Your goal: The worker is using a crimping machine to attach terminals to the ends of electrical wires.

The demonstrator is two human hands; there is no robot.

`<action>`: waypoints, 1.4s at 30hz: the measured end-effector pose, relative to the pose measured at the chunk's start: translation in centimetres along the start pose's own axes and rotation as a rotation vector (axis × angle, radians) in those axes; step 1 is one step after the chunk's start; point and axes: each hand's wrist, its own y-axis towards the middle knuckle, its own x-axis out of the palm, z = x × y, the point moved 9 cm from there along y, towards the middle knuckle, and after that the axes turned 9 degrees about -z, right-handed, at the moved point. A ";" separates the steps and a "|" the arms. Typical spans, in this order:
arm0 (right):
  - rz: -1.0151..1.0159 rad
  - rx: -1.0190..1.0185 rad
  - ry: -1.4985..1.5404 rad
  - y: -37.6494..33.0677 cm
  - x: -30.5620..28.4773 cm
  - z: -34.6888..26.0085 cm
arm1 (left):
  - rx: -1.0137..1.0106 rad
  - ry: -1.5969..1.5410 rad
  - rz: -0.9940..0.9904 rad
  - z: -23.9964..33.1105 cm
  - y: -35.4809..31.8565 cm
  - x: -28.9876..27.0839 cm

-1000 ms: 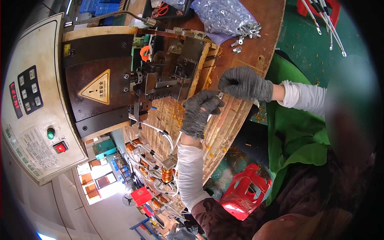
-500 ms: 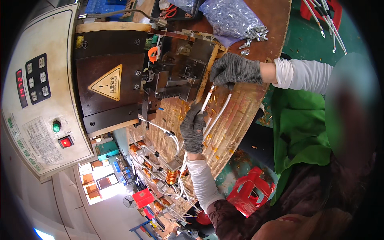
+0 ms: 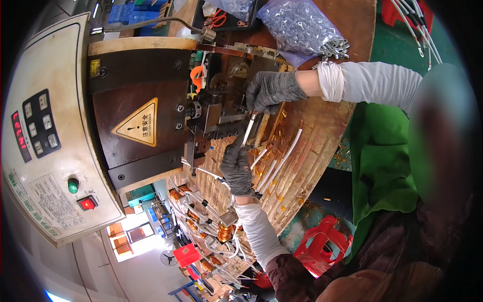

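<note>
My left hand, in a grey glove, comes up from below and grips the lower part of a white sleeved wire. My right hand, also gloved, reaches in from the right and pinches the wire's upper end, right at the metal jaws of the brown press machine. The wire stands nearly upright between the two hands. A few more white wires lie slanted on the wooden bench, just right of my left hand.
A beige control panel with green and red buttons fills the left. A clear bag of metal terminals lies at the top. Copper coils with wires hang below my left wrist. A red plastic stool stands at lower right.
Both hands have moved left to the machine's jaws. The right hand now pinches the top of the wire that the left hand raised.
</note>
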 end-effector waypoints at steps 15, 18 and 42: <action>0.071 0.043 -0.385 4.9 -1.9 1.7 | -0.164 -0.170 0.013 -3.4 0.9 -1.0; 0.088 0.156 -0.032 4.1 -1.4 1.8 | -0.209 -0.180 0.029 -3.4 0.7 -1.6; 0.208 -0.414 -0.873 6.3 -0.5 0.3 | -0.298 -0.051 -0.069 -4.2 1.2 -2.9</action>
